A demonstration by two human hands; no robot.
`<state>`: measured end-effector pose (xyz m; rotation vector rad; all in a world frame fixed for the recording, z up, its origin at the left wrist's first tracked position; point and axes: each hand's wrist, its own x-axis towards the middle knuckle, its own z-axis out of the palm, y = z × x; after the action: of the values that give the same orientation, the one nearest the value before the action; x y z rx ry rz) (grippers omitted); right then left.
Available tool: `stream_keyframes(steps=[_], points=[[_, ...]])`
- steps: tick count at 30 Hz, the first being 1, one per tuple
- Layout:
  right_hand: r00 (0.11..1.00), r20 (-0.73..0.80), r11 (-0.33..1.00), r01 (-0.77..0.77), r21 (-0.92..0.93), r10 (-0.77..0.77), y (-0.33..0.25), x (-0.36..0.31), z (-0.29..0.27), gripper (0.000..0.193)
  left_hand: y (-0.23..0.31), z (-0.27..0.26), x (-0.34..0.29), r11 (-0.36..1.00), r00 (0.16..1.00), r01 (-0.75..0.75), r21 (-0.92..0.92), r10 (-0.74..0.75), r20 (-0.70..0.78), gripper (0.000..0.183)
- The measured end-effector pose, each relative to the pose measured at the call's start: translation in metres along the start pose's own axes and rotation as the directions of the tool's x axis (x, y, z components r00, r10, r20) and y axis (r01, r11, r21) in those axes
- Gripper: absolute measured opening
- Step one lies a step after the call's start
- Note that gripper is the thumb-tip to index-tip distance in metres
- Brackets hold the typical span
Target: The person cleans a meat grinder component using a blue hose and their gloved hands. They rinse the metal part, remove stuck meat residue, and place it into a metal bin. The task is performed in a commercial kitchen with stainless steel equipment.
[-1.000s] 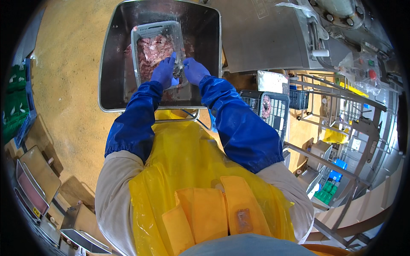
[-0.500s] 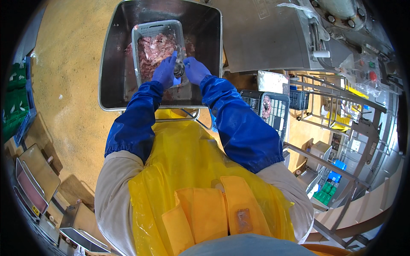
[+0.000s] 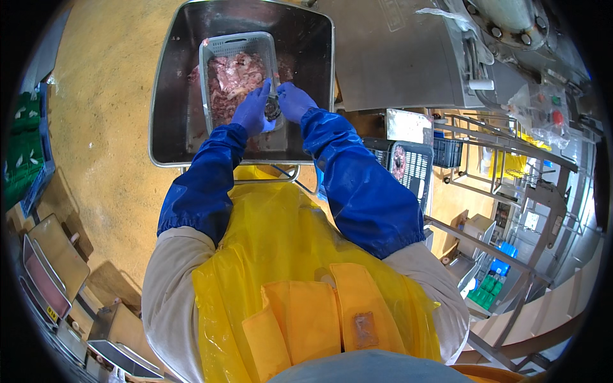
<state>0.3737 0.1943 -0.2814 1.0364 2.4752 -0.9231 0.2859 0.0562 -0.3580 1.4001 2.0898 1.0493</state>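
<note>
My left hand and my right hand, both in blue-violet gloves, meet over the near right side of a grey perforated crate. Between them is a small dark, round metal-looking part whose exact kind I cannot make out. The left hand is closed around its left side. My right hand's fingers curl against it from the right, their tips partly hidden. Pink and whitish meat pieces lie in the crate. The crate stands inside a large dark metal tub, with more scraps around it.
Grey metal machinery stands right of the tub. Nearer on the right, a dark crate has a meat-coated ring in it, beside metal rails. Green crates are at far left, with metal carts nearer me.
Both hands stay together over the crate. The dark part has turned and dropped slightly between them, and my view has shifted a little.
</note>
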Motion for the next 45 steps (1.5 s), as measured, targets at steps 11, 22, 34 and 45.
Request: stream_keyframes(steps=[11, 22, 34, 45], points=[[0.999, -0.03, 1.0, 0.025, -0.013, -0.025, 0.006, -0.003, -0.009, 0.035, -0.006, 0.006, 0.002, 0.997, 0.997, -0.023, -0.08, 0.016, -0.079, 0.106], [0.985, -0.011, 0.985, 0.171, 0.001, -0.171, -0.012, -0.044, -0.027, 0.032, -0.055, 0.045, 0.014, -0.253, 0.871, 0.331, -0.909, -0.289, 0.398, 0.049], [0.991, 0.001, 0.991, 0.131, -0.004, -0.131, -0.01, -0.036, -0.003, 0.034, -0.07, 0.066, 0.022, -0.464, 0.911, 0.225, -0.857, -0.212, 0.354, 0.047], [0.992, 0.033, 0.992, 0.125, -0.022, -0.124, -0.011, -0.033, -0.004, 0.033, -0.061, 0.061, 0.023, -0.454, 0.841, 0.261, -0.852, -0.327, 0.431, 0.039]])
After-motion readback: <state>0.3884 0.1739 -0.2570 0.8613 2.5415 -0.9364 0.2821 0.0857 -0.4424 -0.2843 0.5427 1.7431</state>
